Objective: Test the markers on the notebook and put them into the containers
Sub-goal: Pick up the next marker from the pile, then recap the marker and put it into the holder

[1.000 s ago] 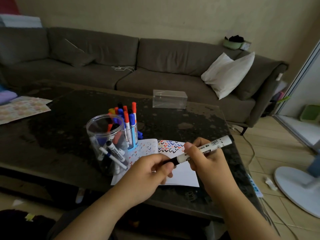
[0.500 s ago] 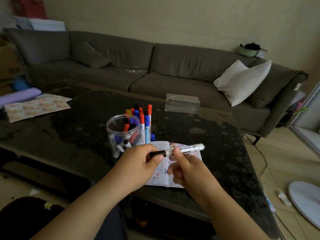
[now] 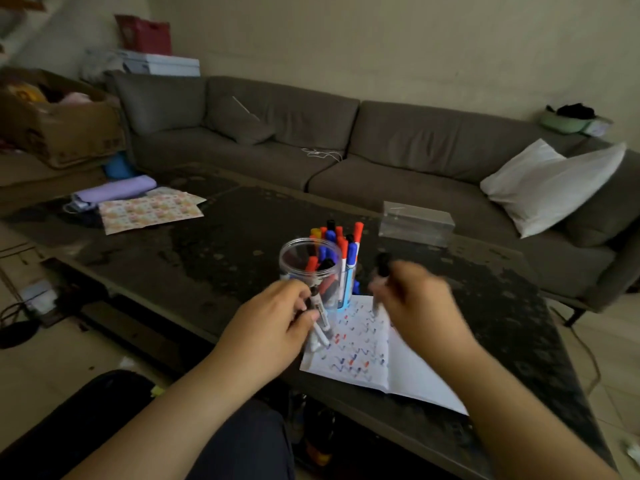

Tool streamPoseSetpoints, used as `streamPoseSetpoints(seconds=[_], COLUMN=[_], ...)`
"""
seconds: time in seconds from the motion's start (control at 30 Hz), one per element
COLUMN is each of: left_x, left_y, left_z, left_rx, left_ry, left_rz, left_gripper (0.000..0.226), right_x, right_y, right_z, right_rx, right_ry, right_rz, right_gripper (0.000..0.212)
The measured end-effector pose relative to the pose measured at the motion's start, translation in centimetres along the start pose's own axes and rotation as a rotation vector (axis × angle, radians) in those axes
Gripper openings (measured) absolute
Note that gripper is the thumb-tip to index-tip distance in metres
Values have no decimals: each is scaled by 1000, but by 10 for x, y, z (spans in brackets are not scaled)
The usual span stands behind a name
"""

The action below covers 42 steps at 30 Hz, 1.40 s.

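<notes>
The left hand (image 3: pixel 273 323) is pinching a marker (image 3: pixel 320 315) at the jar (image 3: pixel 304 268); the blurred right hand (image 3: pixel 415 299) is gripping another marker (image 3: pixel 381 271) over the notebook (image 3: pixel 360 344), already heavily scribbled. At twelve o'clock, a holder (image 3: pixel 348 289) is standing full: seemingly well along.

Two bare forearms, no sleeves, left hand (image 3: pixel 273 323) and right hand (image 3: pixel 420 303) without rings or watch, right blurred, dark trousers (image 3: pixel 242 445) at lower edge
</notes>
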<state>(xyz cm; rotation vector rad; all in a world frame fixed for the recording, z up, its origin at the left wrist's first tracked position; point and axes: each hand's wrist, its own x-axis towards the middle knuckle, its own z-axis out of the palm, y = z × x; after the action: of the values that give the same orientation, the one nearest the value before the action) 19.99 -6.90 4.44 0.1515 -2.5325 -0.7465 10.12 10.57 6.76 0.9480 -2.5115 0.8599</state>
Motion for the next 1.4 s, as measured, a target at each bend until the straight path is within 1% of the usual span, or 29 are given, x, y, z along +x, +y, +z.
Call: streamPoseSetpoints(seconds=[0.07, 0.1, 0.13, 0.2, 0.3, 0.4, 0.47, 0.5, 0.57, 0.63, 0.7, 0.8, 0.9, 1.03, 1.13, 1.3, 1.4], left_x=[5, 7, 9, 10, 7, 3, 1, 1, 1, 3, 6, 12, 24, 43, 58, 76, 84], left_y=[-9, -12, -13, -14, -16, -17, -18, -17, -17, -16, -13, -5, 6, 17, 19, 13, 6], left_z=[-4, -5, -5, -3, 3, 10, 15, 18, 25, 35, 47, 68, 91, 121, 144, 174, 186], left_rx=[29, 44, 53, 51, 20, -6, -19, -23, -28, -39, -47, -50, -42, -12, -5, -57, -150], left_ry=[22, 23, 17, -1, -23, -60, -88, -98, -113, -140, -175, -219, -265, -308, -287, -202, -175], left_rz=[-46, -65, -84, -114, -107, -88, -63, -53, -36, -19, -10, -22, -13, -35, -71, -119, -153], left_gripper=[21, 24, 26, 28, 27, 26, 26, 25, 22, 20, 19, 24, 27, 33, 35, 31, 33], right_x=[14, 22, 28, 40, 52, 59, 61, 60, 58, 56, 50, 37, 25, 27, 42, 85, 109], right_y=[-10, -17, -24, -33, -41, -36, -32, -29, -17, 0, 23, 62, 97, 132, 149, 163, 166], right_z=[-17, -23, -24, -18, 7, 33, 41, 42, 41, 35, 30, 28, 35, 54, 74, 117, 136], right_rx=[196, 279, 341, 411, 429, 300, 218, 214, 269, 333, 335, 285, 216, 149, 137, 56, 23], right_ry=[180, 208, 199, 124, -55, -268, -358, -358, -272, -144, -77, -113, -180, -245, -331, -422, -506], right_rz=[65, 94, 114, 139, 217, 252, 231, 213, 209, 272, 377, 543, 616, 611, 575, 384, 211], right_gripper=[4, 1, 1, 5, 13, 19, 23, 25, 33, 33, 30, 30, 27, 27, 34, 48, 48])
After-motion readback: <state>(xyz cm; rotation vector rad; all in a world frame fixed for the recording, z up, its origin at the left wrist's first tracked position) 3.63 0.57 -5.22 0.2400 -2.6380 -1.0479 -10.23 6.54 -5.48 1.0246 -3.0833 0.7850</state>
